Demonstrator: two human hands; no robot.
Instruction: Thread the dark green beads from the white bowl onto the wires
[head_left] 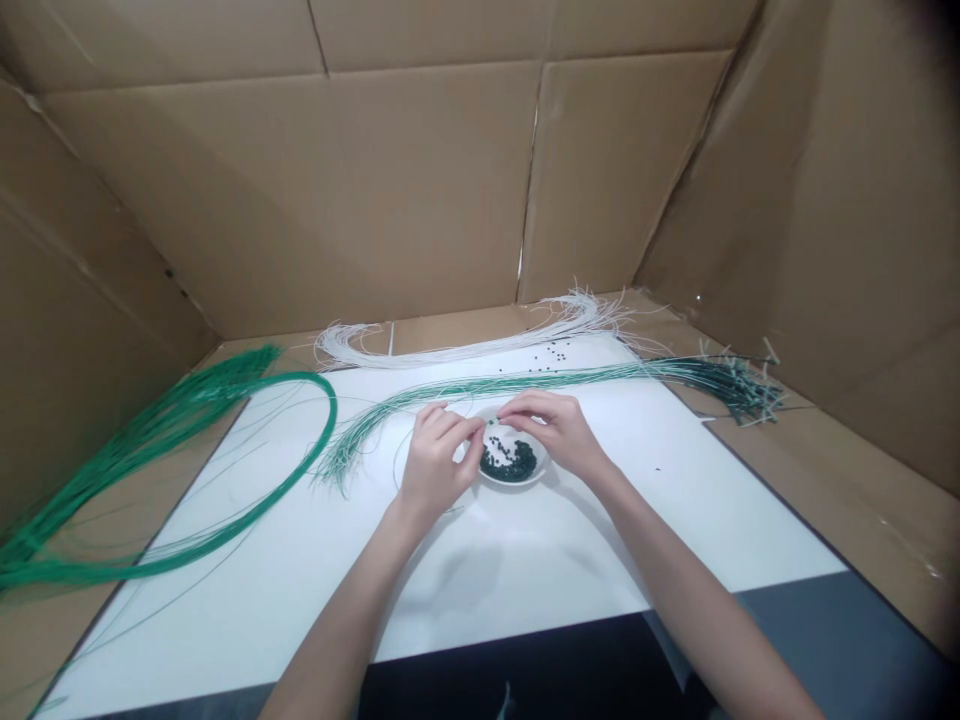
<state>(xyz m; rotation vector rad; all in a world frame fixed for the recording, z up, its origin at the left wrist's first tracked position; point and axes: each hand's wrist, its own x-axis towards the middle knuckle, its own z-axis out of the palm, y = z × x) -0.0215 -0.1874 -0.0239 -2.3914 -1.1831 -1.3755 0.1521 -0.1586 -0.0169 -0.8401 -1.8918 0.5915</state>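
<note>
My left hand [436, 460] and my right hand [553, 430] meet over a small white dish [534, 472] of dark green beads [510, 462] on the white sheet [525, 560]. Both hands have fingertips pinched together just above the dish's far rim, and what they pinch is too small to name. A thin pale wire curves out from under my left hand. A bundle of pale green wires [525, 383] lies just behind the hands.
A thick loop of bright green wires [187, 410] sprawls on the left. White wires [465, 348] lie at the back, with loose beads [551, 355] scattered near them. Cardboard walls [420, 180] enclose the table on three sides. A dark surface [585, 670] lies at the near edge.
</note>
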